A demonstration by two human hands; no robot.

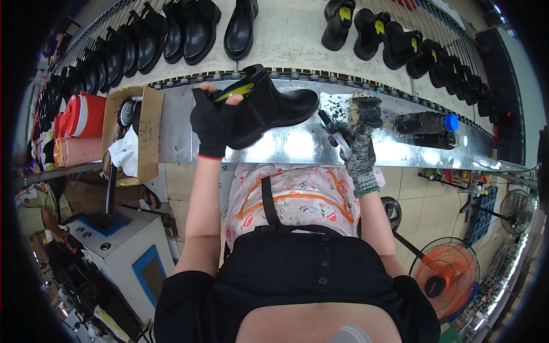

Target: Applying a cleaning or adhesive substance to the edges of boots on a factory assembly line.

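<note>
In my left hand [211, 122], gloved in black with bare fingertips, is a black ankle boot [273, 107]. The fingers grip it by its upper opening, beside a yellow label, and its toe points right. My right hand [361, 150] wears a grey knit glove stained dark at the fingers. It closes round a slim tool with a black tip and a pale handle [342, 143], which looks like a small brush. The tip is near the boot's toe, apart from it. Just beyond the right fingers is a black-stained block [364, 103], on a white sheet [336, 103] smeared with black.
On the metal ledge [286, 146], dark bottles [420, 123] lie at the right. At the left stand a cardboard box [150, 134] with a hairbrush and a red jug [86, 117]. Rows of black boots [240, 28] fill the conveyor beyond. An orange fan [445, 275] stands lower right.
</note>
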